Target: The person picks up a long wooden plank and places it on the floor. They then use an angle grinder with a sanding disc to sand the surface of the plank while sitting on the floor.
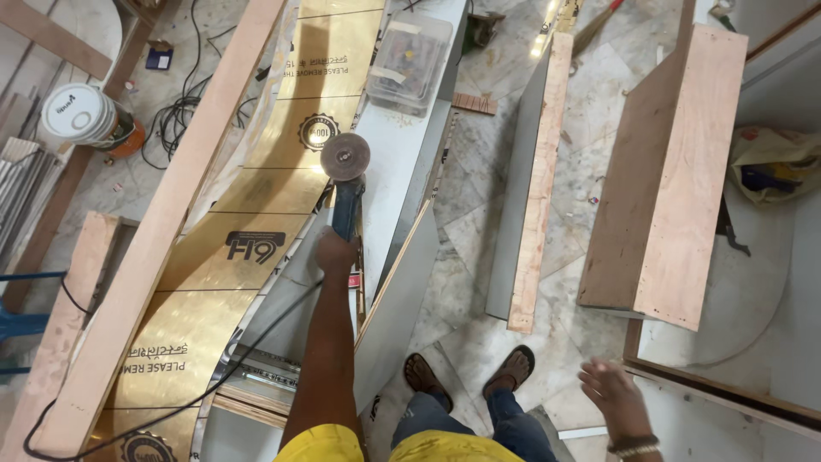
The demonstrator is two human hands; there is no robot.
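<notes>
Head view: a person stands over a long workbench, left hand on an angle grinder, right hand free.

Largest is the workbench (pixel 402 162), white-topped, carrying a curved gold laminate sheet (pixel 256 205) with dark printing along its left side and a long pale wooden plank (pixel 162 222) beyond that. Two plywood panels (pixel 676 171) stand on edge on the marble floor (pixel 466 282) to the right. Near the bench's far end sits a clear plastic box (pixel 410 60). The angle grinder (pixel 346 184) lies along the bench's middle, blue-bodied, its round brownish disc facing up at the far tip, a black cord trailing back. The left hand (pixel 335 250) is clenched around its rear grip. The right hand (pixel 609 387), fingers spread and loose, hangs over the floor holding nothing.
</notes>
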